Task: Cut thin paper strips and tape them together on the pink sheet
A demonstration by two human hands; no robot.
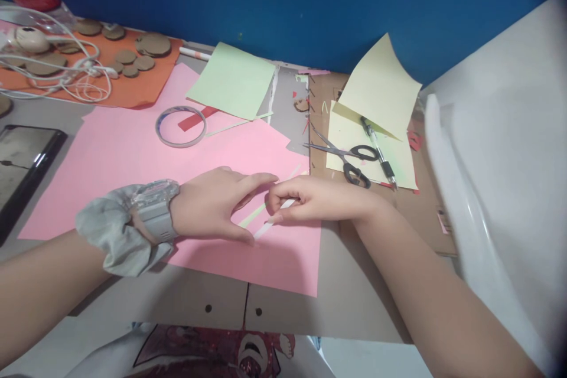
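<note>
Pinching one end of a thin white strip (271,223) between thumb and fingertips, the right hand (312,201) rests low on the pink sheet (124,153), fingers curled closed around the paper. The strip slants down and left toward the left hand (212,207), which lies palm-down with thumb and forefinger spread. Its thumb tip sits at the strip's lower end, though the view is too small to say whether it pins it. A pale green strip (253,216) lies just beside the white one, between the two hands.

The cutting looks at least partly done. The scissors (349,159) lie put down, apart from both hands, on the folded yellow paper (376,85) beside a pen (376,150), and narrow offcuts sit along the pink sheet's far edge. The tape ring (181,126) lies untouched farther up the pink sheet, by a red strip (195,120), so I judge no fixing has begun. The strips are loose and being lined up, so most of the assembling seems left.

Beyond, a green sheet (233,80) overlaps the pink one, and cardboard discs (153,44) rest on an orange sheet (133,88).
</note>
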